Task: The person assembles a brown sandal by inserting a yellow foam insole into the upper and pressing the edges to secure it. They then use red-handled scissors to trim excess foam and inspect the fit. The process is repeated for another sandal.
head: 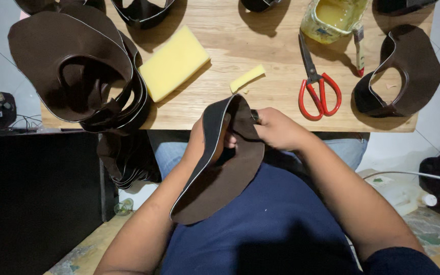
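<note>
right now the brown leather piece [220, 168] hangs in front of the person's chest, just off the near edge of the wooden table [260, 109], curved so that its pale cut edge runs up from the lap to the top fold. the left hand [199, 140] is closed on it from behind, mostly hidden by the leather, and the right hand [276, 127] pinches the upper flap, with something small and dark between its fingers that i cannot make out. to do this well, i judge the grip should stay close to the spot being worked, the left hand keeping the curve taut so the edge does not buckle, and the right hand moving in short stretches along the rim. on the table lie red-handled scissors [317, 84], a yellow sponge block [174, 62] with a small sliver [247, 77] beside it, a glue tub [332, 18] with a brush [358, 46], a tall stack of like pieces [72, 66] at left and one shaped piece [398, 71] at right.
</note>
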The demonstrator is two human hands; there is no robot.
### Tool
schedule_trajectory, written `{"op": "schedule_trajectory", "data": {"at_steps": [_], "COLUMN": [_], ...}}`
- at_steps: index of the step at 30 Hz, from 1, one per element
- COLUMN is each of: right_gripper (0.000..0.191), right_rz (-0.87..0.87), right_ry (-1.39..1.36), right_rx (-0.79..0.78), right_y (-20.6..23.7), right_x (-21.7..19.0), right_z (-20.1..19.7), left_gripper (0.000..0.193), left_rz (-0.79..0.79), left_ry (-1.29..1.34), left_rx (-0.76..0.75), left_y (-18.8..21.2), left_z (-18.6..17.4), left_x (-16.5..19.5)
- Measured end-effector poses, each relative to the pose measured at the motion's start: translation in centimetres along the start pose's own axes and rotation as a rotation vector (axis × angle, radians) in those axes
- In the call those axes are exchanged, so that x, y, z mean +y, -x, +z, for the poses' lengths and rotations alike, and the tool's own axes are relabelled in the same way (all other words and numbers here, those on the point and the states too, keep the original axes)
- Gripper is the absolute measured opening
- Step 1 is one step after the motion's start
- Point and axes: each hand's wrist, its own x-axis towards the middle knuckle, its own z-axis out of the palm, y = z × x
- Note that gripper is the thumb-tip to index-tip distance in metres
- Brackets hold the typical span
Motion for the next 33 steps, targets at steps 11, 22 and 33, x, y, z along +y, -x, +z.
{"op": "schedule_trajectory", "data": {"at_steps": [11,22,33], "right_gripper": [0.032,0.02,0.025], "right_rz": [-0.192,0.213,-0.146], "right_ry": [0.243,0.004,-0.341], "right_rx": [0.145,0.088,0.352], "right_y": [0.1,0.5,-0.3], "right_x": [0.2,-2.0,1.5], "right_z": [0.6,0.5,0.0], "left_gripper": [0.041,0.034,0.02], "left_rz": [0.319,0.114,0.335], "left_ry": [0.061,-0.023,-0.13], "left_rx": [-0.22,-0.179,0.164], "left_y": [0.6,1.0,0.9], "left_z": [-0.7,-0.1,1.4], "left_x": [-1.6,0.9,2.4]}}
